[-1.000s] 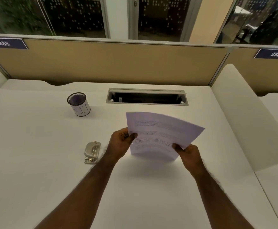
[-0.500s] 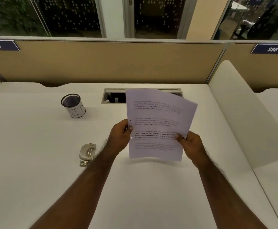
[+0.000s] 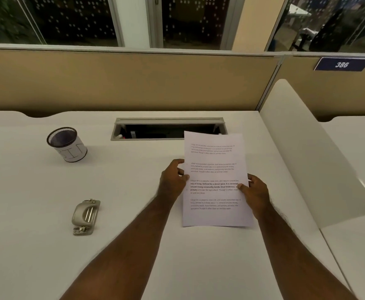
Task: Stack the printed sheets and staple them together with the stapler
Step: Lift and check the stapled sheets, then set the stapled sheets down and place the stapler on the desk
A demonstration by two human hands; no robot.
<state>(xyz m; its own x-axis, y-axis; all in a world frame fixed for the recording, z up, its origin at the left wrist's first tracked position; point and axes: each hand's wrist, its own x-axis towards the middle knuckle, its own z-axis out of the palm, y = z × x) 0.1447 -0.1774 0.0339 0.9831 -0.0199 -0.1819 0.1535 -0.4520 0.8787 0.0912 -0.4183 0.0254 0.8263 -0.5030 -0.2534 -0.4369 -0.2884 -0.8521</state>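
The printed sheets (image 3: 215, 161) stand upright on their bottom edge on the white desk (image 3: 36, 245), text facing me. My left hand (image 3: 172, 179) grips their left edge, thumb in front. My right hand (image 3: 256, 194) grips the right edge, thumb on the print. I cannot tell how many sheets are in the stack. The metal stapler (image 3: 85, 216) lies flat on the desk to the left, well apart from both hands.
A mesh pen cup (image 3: 67, 145) stands at the back left. An open cable tray slot (image 3: 155, 131) is cut into the desk behind the sheets. A white side divider (image 3: 307, 152) bounds the desk on the right, a tan partition (image 3: 133, 83) at the back.
The sheets went from tilted and bent to upright and straight, and their bottom edge came down onto the desk. Both hands stayed on the side edges.
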